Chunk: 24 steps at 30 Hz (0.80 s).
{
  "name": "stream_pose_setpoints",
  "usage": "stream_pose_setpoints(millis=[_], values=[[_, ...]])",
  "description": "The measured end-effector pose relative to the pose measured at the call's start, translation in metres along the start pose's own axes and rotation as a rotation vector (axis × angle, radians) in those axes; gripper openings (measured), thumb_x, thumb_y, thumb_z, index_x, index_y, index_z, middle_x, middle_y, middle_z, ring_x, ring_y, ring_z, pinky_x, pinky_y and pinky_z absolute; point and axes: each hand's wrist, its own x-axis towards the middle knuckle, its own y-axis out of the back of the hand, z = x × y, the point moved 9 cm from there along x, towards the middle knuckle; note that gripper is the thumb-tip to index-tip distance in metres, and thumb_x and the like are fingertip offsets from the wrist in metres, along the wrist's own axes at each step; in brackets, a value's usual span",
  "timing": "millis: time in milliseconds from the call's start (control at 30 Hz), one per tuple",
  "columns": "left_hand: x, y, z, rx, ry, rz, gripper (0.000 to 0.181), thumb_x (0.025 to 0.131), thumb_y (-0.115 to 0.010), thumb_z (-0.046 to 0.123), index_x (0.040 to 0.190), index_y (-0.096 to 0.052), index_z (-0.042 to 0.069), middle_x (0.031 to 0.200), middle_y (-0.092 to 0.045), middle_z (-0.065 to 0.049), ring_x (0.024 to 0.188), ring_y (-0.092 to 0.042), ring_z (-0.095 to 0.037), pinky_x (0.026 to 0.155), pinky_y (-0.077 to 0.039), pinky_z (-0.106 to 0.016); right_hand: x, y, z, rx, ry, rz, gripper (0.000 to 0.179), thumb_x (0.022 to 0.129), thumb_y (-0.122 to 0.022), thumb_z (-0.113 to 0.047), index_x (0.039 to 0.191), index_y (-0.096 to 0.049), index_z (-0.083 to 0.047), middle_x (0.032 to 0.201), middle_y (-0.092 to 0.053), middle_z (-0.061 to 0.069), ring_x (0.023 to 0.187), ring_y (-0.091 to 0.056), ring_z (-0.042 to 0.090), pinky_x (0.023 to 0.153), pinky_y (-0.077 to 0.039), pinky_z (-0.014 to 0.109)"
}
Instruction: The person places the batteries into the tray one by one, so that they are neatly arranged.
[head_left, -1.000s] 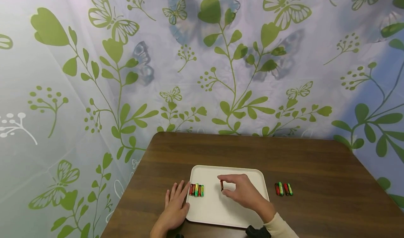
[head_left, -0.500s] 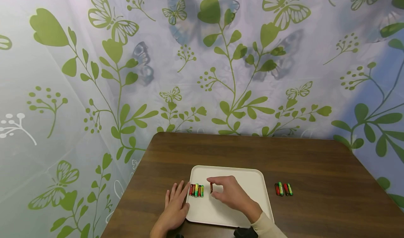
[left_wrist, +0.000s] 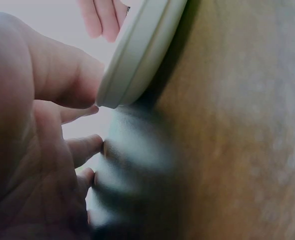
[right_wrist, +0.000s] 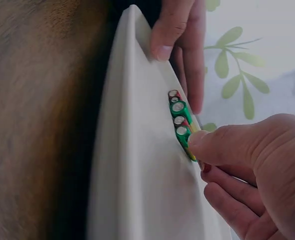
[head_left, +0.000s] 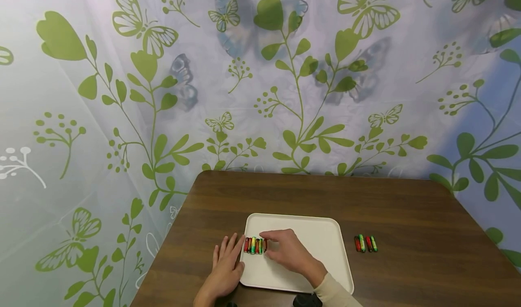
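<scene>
My right hand (head_left: 288, 253) pinches a dark red battery (head_left: 266, 245) upright in the head view between thumb and index finger, at the right end of a row of batteries. That row, several red and green-yellow batteries (head_left: 253, 245) side by side, lies along the left edge of the white tray (head_left: 319, 232). In the right wrist view my thumb covers most of the held battery (right_wrist: 204, 166); the row's end caps face the camera. My left hand (head_left: 224, 268) rests at the tray's left edge, fingers extended, its thumb (left_wrist: 70, 75) against the rim.
Several more red and green batteries (head_left: 365, 243) lie on the brown wooden table (head_left: 390, 207) to the right of the tray. A curtain (head_left: 240, 81) printed with leaves and butterflies hangs behind the table. A black wrist device (head_left: 307, 300) shows at the bottom edge.
My right hand has moved left across the tray with the pinched battery, from near the tray's middle to the row's right end. The left hand has stayed in place.
</scene>
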Motion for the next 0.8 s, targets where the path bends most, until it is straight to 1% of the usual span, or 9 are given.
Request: stream_pose_setpoints(millis=[133,233,333,633,800], values=[[-0.0001,-0.0003,0.0000,0.002,-0.002,-0.002,0.071,0.101,-0.060,0.005,0.169,-0.040,0.006,0.178,-0.023,-0.031,0.166,-0.001,-0.058,0.125,0.012,-0.078,0.0014,-0.0022,-0.0035,-0.061,0.009,0.009,0.044,0.085,-0.089,-0.003,0.128,-0.080,-0.004,0.125,-0.082,0.007,0.119,-0.078,0.024,0.102,-0.064,0.044],[-0.0003,-0.0007,0.0000,-0.003,-0.003,-0.006,0.071,0.101,-0.060,0.005,0.169,-0.039,0.005,0.178,-0.022,-0.031,0.166,-0.001,-0.058,0.125,0.012,-0.078,0.0027,-0.0049,-0.0039,-0.119,0.001,0.004,0.043,0.085,-0.090,-0.006,0.128,-0.081,-0.005,0.125,-0.083,0.005,0.119,-0.078,0.023,0.101,-0.064,0.043],[-0.0002,-0.0009,0.0001,-0.004,-0.005,-0.007,0.071,0.101,-0.060,0.005,0.169,-0.039,0.005,0.178,-0.022,-0.031,0.166,-0.001,-0.058,0.125,0.012,-0.078,0.0041,-0.0071,-0.0037,-0.145,-0.007,-0.002,0.044,0.086,-0.090,-0.007,0.128,-0.081,-0.005,0.126,-0.082,0.005,0.120,-0.078,0.023,0.102,-0.063,0.042],[0.0009,-0.0013,-0.0004,0.008,-0.004,0.001,0.072,0.101,-0.061,0.006,0.169,-0.039,0.006,0.178,-0.023,-0.030,0.166,-0.002,-0.058,0.125,0.011,-0.078,0.0041,-0.0053,-0.0057,-0.163,0.011,0.003,0.046,0.084,-0.092,-0.009,0.128,-0.080,-0.005,0.127,-0.082,0.006,0.120,-0.078,0.023,0.101,-0.064,0.043],[0.0009,-0.0010,-0.0004,0.011,-0.004,0.006,0.071,0.101,-0.061,0.006,0.169,-0.040,0.006,0.178,-0.023,-0.030,0.166,-0.002,-0.058,0.125,0.011,-0.078,0.0009,0.0003,-0.0027,-0.139,0.028,0.002,0.048,0.083,-0.091,-0.008,0.130,-0.080,-0.006,0.127,-0.082,0.006,0.120,-0.078,0.023,0.101,-0.064,0.042]])
